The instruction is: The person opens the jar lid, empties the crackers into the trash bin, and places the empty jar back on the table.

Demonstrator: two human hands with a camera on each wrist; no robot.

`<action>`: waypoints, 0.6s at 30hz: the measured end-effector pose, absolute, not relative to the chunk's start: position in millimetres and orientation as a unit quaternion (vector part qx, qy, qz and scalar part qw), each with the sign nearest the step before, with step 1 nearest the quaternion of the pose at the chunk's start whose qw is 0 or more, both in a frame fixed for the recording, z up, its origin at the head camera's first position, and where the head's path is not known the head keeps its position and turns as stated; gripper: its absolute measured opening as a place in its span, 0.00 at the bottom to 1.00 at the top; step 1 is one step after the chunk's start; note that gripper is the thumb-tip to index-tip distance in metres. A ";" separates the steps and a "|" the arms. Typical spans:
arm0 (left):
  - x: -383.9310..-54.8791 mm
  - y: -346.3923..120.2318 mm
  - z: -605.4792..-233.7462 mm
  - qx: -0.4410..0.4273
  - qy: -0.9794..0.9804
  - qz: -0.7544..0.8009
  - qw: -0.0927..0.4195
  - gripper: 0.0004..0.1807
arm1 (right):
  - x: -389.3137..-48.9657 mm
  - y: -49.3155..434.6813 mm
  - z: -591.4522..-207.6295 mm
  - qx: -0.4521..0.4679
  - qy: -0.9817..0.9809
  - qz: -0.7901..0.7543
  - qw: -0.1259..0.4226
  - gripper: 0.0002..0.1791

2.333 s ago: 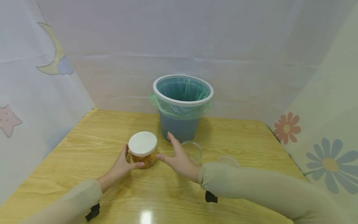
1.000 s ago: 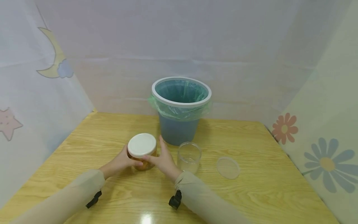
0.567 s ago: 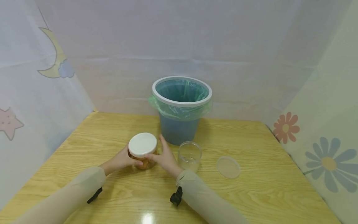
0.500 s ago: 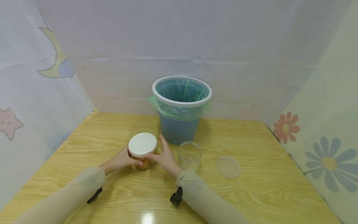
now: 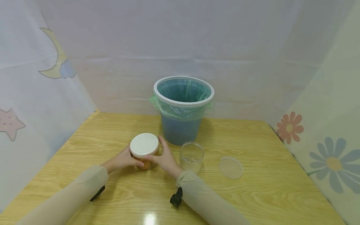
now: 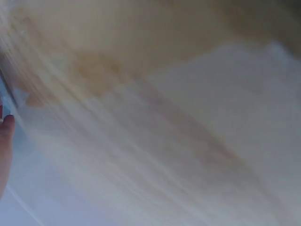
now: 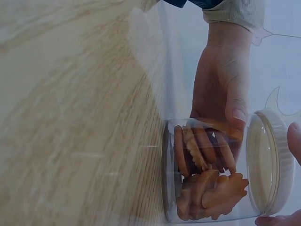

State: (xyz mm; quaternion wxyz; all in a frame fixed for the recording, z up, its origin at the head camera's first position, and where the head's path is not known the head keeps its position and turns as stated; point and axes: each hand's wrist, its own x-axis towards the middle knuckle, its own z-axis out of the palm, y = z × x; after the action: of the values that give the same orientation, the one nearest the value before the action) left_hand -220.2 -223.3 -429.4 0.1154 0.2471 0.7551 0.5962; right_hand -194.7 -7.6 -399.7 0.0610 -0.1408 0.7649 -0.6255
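Observation:
A clear jar with a white lid stands upright on the wooden table, with several brown biscuits inside. My left hand grips its body from the left, thumb across the near side; the right wrist view shows that hand against the wall. From the right, my right hand holds the lid's edge between thumb and fingers. Its fingertips lie at the white rim in the right wrist view. Blurred table fills most of the left wrist view, with a bit of a hand at its left edge.
Just right of my right hand stands an open clear plastic container. A thin clear disc lies flat farther right. Behind them is a blue bin with a white rim and green liner. Printed cloth walls surround the table.
My right hand, spread apart from the jar at first, has come left and taken hold of the lid. The left hand stays round the jar. In the last half second hardly anything differs.

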 end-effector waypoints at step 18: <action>-221.3 -226.2 -423.8 0.232 0.776 0.571 0.138 0.59 | -198.8 -5.7 -403.8 -0.118 0.720 -0.682 0.049 0.46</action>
State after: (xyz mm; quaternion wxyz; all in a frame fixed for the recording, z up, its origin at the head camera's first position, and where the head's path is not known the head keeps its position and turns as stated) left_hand -221.3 -226.2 -423.8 0.1380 0.2319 0.7756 0.5707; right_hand -198.8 -5.7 -403.8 0.0494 -0.1180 0.7201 -0.6819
